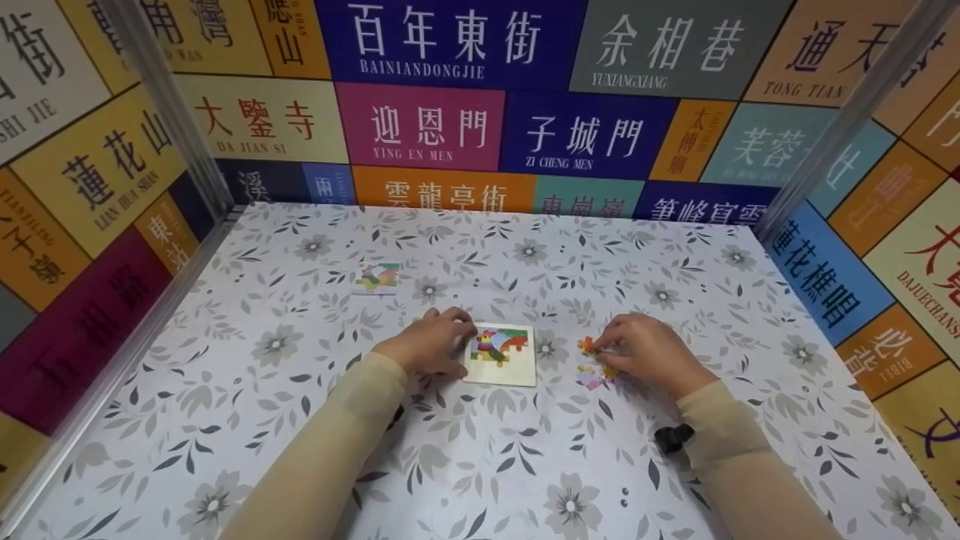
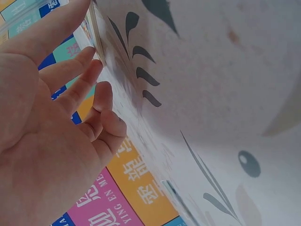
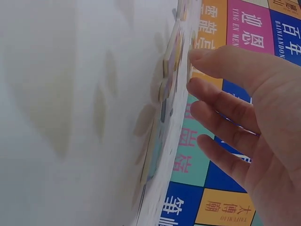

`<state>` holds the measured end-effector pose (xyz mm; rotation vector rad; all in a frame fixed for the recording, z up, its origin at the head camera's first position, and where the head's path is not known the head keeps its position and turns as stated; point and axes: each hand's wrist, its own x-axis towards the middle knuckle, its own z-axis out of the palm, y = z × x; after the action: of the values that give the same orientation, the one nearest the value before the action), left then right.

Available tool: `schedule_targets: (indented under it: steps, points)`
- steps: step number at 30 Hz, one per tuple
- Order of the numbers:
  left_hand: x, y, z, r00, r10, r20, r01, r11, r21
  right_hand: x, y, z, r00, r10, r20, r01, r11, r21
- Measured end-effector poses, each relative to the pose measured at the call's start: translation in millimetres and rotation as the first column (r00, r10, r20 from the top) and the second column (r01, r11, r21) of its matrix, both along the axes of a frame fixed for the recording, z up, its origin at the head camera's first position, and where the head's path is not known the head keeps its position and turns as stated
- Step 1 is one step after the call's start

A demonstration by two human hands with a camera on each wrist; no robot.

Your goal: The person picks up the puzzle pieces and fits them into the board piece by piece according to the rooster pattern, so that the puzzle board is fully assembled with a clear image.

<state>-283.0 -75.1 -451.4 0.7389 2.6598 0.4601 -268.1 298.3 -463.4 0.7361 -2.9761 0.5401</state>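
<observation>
In the head view a small jigsaw tray [image 1: 501,375] with a pale frame lies at the middle of the table, partly filled with pieces showing a colourful bird. My left hand [image 1: 431,343] holds the tray at its left edge, thumb near the lower corner and fingers near the upper one. To the right, my right hand [image 1: 646,354] pinches an orange jigsaw piece [image 1: 586,344] at the fingertips. Just below it lie several loose pieces [image 1: 591,379], pink and yellow, partly hidden by the hand. The right wrist view shows pieces [image 3: 170,59] nearly edge-on.
A small picture card [image 1: 377,278] with a similar colourful image lies farther back on the left. White cloth with grey flowers and leaves covers the table [image 1: 225,420]. Panels with colourful place-name signs [image 1: 439,127] stand behind and at both sides.
</observation>
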Motion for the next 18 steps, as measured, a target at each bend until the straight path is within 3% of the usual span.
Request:
schedule_targets:
  steps: [8, 15, 18]
  points:
    - [0.4, 1.6, 0.2, 1.000, -0.005, -0.001, 0.005, 1.000, 0.006, 0.7, -13, 3.0, 0.999, 0.010, -0.035, -0.011, 1.000, -0.011]
    - [1.7, -1.2, -2.5, 0.999, 0.030, 0.011, -0.030, 1.000, -0.003, 2.2, -26, -0.6, 0.996, 0.069, -0.057, -0.069, 0.998, 0.011]
    - [0.5, 0.1, -0.9, 1.000, 0.014, 0.000, -0.014, 1.000, 0.015, 1.3, -27, 0.9, 0.993, 0.083, -0.084, -0.083, 0.997, 0.001]
